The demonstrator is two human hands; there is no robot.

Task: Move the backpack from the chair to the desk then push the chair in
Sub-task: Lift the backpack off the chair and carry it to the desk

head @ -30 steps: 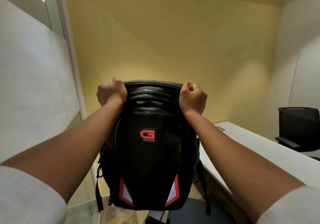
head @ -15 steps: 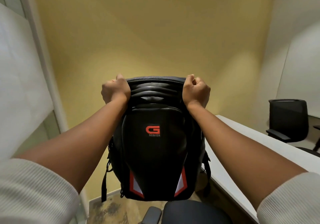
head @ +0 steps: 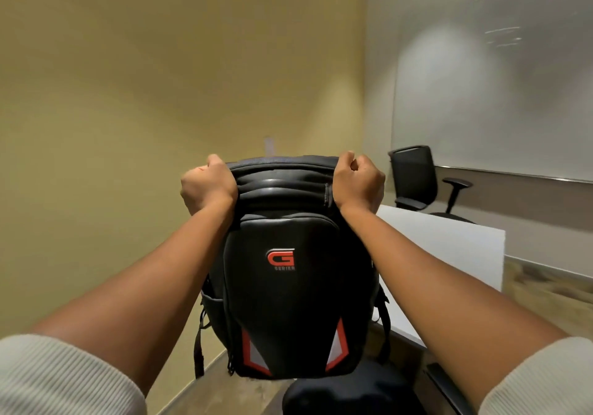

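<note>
A black backpack (head: pixel 288 302) with a red G logo and red-and-grey reflective patches hangs upright in the air in front of me. My left hand (head: pixel 207 186) grips its top left corner and my right hand (head: pixel 359 182) grips its top right corner, both closed tight. The bag's bottom hovers just above the dark top of a chair (head: pixel 346 395) at the lower edge of the view. The white desk (head: pixel 449 247) lies to the right of the bag, partly behind my right forearm.
A second black office chair (head: pixel 417 180) with armrests stands past the desk's far end, against a whiteboard wall (head: pixel 497 93). A yellow wall (head: pixel 160 77) fills the left and centre. Wood-look floor shows at the lower left and right.
The view has swung to the right, so the desk's far end, the other chair and the whiteboard now show. The backpack stays held up in both hands above the chair.
</note>
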